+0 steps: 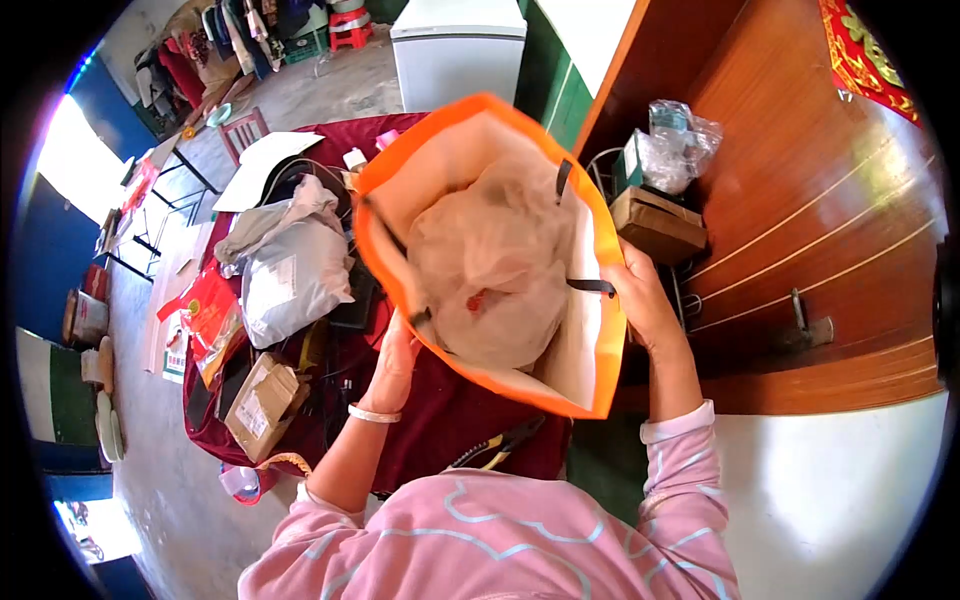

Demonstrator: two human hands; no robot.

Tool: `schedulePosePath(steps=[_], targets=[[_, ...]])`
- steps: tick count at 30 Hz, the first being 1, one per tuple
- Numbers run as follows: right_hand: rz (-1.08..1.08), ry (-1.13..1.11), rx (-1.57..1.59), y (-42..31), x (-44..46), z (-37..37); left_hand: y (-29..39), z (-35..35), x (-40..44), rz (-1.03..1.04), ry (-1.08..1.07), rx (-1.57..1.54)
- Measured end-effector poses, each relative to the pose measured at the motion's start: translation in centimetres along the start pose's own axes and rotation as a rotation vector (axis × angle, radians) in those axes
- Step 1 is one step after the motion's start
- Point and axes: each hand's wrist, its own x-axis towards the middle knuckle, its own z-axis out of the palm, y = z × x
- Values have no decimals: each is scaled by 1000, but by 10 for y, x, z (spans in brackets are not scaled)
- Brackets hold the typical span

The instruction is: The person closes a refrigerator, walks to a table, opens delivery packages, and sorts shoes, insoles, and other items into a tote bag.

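An orange bag (pixel 603 372) with a pale lining and black straps stands open-mouthed in front of me. Inside it lies a cloudy, see-through plastic bag (pixel 490 260) with a small red spot near its middle; what that holds cannot be made out. My right hand (pixel 640 295) grips the orange bag's right rim, beside a black strap. At the lower left, my left hand (pixel 397 352) is closed against the side of the orange bag, its fingers partly hidden behind it.
On the dark red tablecloth (pixel 425 430) lie a grey-white parcel bag (pixel 290 275), a red packet (pixel 208 315), a torn cardboard box (pixel 262 405) and yellow-black pliers (pixel 500 445). A brown box (pixel 657 225) sits right, near the wooden door (pixel 800 240). A white freezer (pixel 459 60) stands behind.
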Motion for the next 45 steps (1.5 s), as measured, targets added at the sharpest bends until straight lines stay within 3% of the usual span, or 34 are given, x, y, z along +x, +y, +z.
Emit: schedulePosePath(steps=[2,8,9,10,12,15,17,19,22,25,27,28,29,33,38,42,44,45], targets=[[-87,26,-195,0,15,7,0,-20,-8,-46,90,-102],[-214,140,-1168,-33,35,32,37,-21,-17,245,239,-5],[-224,91,-1160,-48,35,41,42,-16,-15,268,231,99],[-414,159,-1352,-45,41,48,47,-11,-14,286,222,203],[-563,122,-1602,-67,44,71,41,-15,-8,415,250,568],[-472,-273,-1369,-44,64,103,35,-15,-8,471,240,700],[-222,-561,-1602,-30,72,125,34,-17,-12,415,245,611],[-59,-640,-1619,14,79,134,35,-21,-11,422,229,592],[116,-992,-1495,34,99,144,37,-22,-14,414,230,632],[-187,-814,-1411,27,98,135,38,-22,-14,397,242,607],[-218,-595,-1310,-30,98,126,34,-27,-14,442,224,678],[-479,-405,-1085,-39,101,112,34,-28,-13,471,243,705],[-567,-349,-890,-55,110,97,37,-27,-12,498,261,734],[-257,-232,-130,-95,116,42,56,-24,-6,611,326,898],[-140,-150,523,-100,98,56,76,-21,18,705,172,886],[-50,-144,771,-74,81,78,90,-11,34,830,133,800],[25,-139,706,-42,89,59,100,-1,40,934,103,844],[49,-119,682,-38,86,58,104,5,40,891,150,913]])
